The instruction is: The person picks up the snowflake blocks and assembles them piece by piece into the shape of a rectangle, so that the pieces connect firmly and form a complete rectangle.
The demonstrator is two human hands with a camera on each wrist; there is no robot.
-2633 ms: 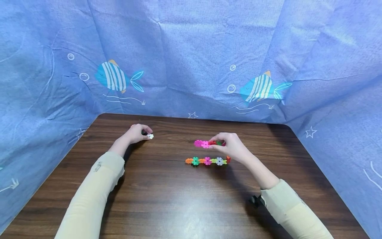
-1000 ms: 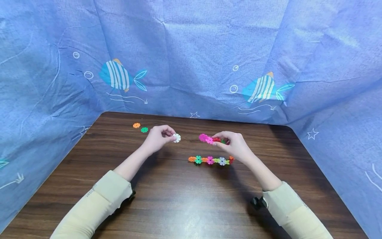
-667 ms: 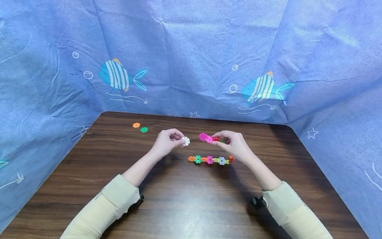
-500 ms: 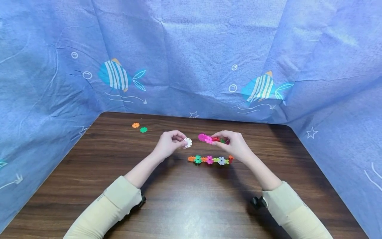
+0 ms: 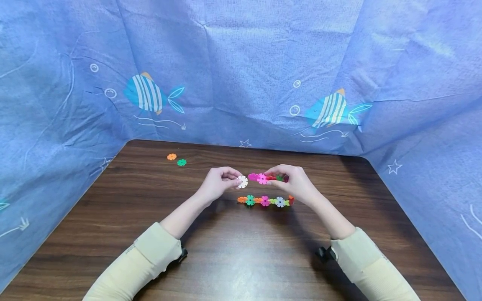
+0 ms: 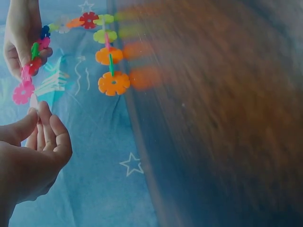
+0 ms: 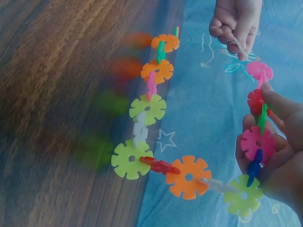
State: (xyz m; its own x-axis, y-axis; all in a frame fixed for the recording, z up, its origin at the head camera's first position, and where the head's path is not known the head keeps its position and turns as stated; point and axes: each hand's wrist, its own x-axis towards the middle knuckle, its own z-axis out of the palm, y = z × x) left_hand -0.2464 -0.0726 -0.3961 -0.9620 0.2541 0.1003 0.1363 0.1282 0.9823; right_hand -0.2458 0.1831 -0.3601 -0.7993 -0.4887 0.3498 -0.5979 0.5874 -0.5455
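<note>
My left hand (image 5: 216, 184) pinches a white interlocking snowflake disc (image 5: 242, 181) by thumb and fingertips. In the right wrist view this white disc (image 7: 240, 47) shows edge-on, right by the pink end disc (image 7: 260, 71) of a chain. My right hand (image 5: 294, 182) grips that chain near the pink end, around red, green and pink discs. From there the chain of colourful discs (image 7: 188, 177) bends round in a U through yellow-green, orange and red pieces. Its other arm (image 5: 265, 201) runs nearer the body, above the table, with orange discs (image 6: 113, 83) towards its far end.
Two loose discs, one orange (image 5: 171, 156) and one green (image 5: 182, 162), lie at the back left of the brown wooden table (image 5: 241, 259). A blue fish-print cloth (image 5: 241, 75) hangs behind and along both sides.
My left hand has lifted the white disc from the back left and brought it rightward, close to the chain's pink end. My right hand has stayed nearly in place, holding the chain.
</note>
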